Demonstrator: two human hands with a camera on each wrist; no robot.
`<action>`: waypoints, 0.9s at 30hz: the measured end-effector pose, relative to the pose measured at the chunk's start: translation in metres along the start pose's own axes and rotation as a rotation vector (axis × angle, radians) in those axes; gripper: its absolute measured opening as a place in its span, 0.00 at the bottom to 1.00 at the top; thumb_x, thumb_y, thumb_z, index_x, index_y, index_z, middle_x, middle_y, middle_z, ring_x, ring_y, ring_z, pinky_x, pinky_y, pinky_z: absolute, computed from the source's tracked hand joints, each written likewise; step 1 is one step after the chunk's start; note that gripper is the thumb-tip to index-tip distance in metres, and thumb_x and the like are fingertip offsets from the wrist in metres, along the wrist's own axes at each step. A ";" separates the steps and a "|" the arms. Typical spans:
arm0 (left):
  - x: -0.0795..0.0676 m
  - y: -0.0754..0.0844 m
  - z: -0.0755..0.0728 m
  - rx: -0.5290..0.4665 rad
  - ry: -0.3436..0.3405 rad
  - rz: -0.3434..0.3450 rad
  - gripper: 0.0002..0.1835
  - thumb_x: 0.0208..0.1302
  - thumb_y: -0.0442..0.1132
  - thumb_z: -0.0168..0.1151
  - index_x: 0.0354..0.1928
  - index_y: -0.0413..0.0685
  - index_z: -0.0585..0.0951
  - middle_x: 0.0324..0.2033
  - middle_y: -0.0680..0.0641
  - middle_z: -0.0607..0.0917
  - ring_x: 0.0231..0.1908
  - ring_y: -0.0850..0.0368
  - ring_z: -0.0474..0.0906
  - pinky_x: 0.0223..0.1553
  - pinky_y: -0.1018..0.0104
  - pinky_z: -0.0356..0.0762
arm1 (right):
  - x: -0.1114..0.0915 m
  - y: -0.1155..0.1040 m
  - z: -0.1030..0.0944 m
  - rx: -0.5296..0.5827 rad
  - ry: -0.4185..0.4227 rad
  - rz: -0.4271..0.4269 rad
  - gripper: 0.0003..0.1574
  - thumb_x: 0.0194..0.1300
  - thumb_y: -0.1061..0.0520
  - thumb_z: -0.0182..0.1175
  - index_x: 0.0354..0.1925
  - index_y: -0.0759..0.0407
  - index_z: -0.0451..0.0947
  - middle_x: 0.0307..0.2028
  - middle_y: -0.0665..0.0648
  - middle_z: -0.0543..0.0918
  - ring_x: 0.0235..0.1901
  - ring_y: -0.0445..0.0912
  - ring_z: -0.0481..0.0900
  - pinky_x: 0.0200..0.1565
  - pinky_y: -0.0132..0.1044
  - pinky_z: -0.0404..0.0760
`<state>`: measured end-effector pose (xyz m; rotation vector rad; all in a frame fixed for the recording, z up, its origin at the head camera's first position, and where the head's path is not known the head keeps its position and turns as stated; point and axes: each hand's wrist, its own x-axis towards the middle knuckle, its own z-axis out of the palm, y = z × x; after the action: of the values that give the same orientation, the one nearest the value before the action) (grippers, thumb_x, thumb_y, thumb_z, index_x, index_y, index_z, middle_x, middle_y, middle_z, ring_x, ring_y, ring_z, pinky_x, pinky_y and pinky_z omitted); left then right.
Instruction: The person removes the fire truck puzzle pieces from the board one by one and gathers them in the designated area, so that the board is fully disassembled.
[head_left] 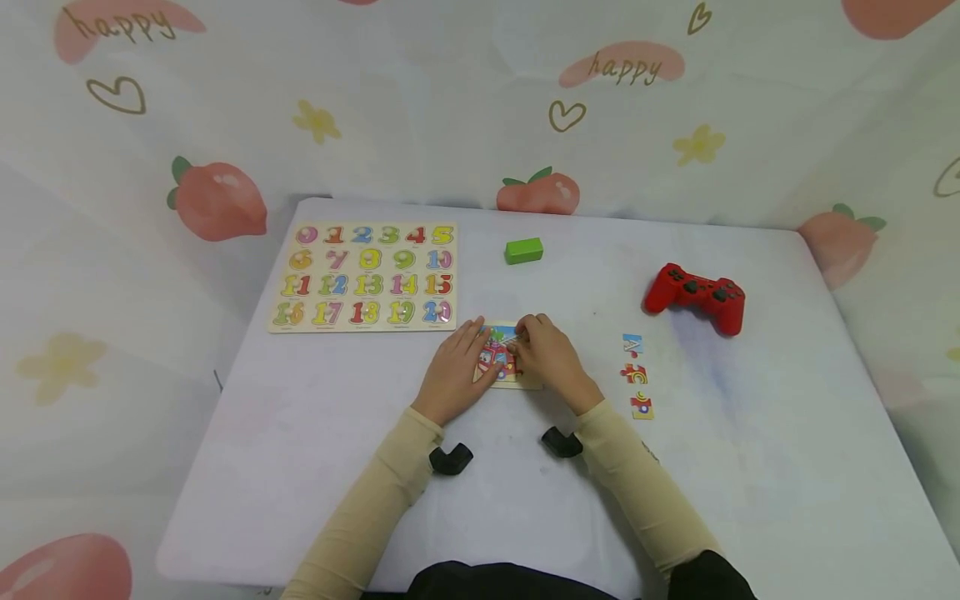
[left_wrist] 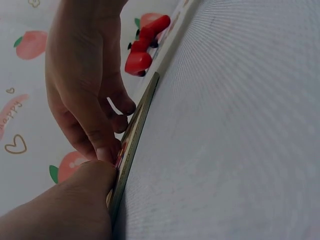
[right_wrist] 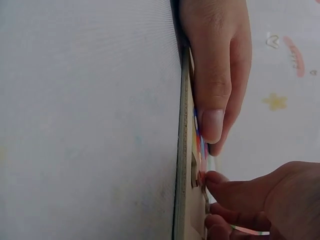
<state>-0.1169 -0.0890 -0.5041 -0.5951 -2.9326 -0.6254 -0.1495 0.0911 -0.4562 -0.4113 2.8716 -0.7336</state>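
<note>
A small wooden jigsaw board [head_left: 531,384] with a colourful vehicle picture lies on the table in front of the person. My left hand [head_left: 455,369] rests along its left side, fingers extended and thumb on the picture. At the upper right of the picture, my right hand [head_left: 551,354] pinches a puzzle piece [head_left: 511,340] with bent fingers, which hide most of it. In the right wrist view, the right thumb [right_wrist: 235,192] is right at the board's surface, beside a bare recess [right_wrist: 194,172]. Three loose puzzle pieces [head_left: 636,374] lie in a column to the right.
At the back left lies a number puzzle board [head_left: 362,325] showing 0 to 20. A green block [head_left: 523,251] stands behind the hands, and a red game controller [head_left: 694,296] lies at the right. Black curved objects [head_left: 452,460] show by the wrists.
</note>
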 end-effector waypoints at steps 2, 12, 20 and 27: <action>0.000 0.000 0.000 -0.001 0.005 0.001 0.33 0.68 0.56 0.53 0.67 0.42 0.68 0.71 0.44 0.62 0.71 0.49 0.56 0.71 0.55 0.54 | 0.000 0.001 0.001 0.017 0.014 -0.002 0.15 0.66 0.55 0.61 0.45 0.65 0.74 0.40 0.61 0.76 0.36 0.51 0.76 0.41 0.44 0.79; 0.001 -0.001 0.001 -0.010 -0.015 -0.012 0.33 0.68 0.56 0.52 0.68 0.42 0.67 0.72 0.46 0.61 0.72 0.50 0.54 0.71 0.55 0.53 | 0.003 0.000 0.004 0.086 0.041 0.035 0.17 0.64 0.55 0.64 0.43 0.66 0.73 0.41 0.64 0.75 0.38 0.54 0.77 0.43 0.47 0.79; 0.001 0.000 0.001 0.000 -0.025 -0.016 0.33 0.69 0.57 0.52 0.68 0.43 0.68 0.72 0.46 0.61 0.72 0.51 0.54 0.71 0.55 0.53 | 0.007 -0.002 0.002 0.118 0.021 0.076 0.13 0.64 0.57 0.62 0.41 0.66 0.74 0.37 0.62 0.78 0.38 0.53 0.77 0.42 0.46 0.78; 0.001 0.000 0.001 0.011 -0.047 -0.028 0.34 0.69 0.58 0.51 0.68 0.44 0.67 0.72 0.47 0.60 0.72 0.51 0.53 0.71 0.56 0.52 | 0.010 0.000 0.002 0.150 0.035 0.074 0.15 0.63 0.60 0.63 0.48 0.63 0.75 0.37 0.60 0.79 0.37 0.51 0.77 0.41 0.45 0.78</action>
<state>-0.1182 -0.0884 -0.5047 -0.5768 -2.9907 -0.6060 -0.1588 0.0872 -0.4587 -0.2734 2.8218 -0.9431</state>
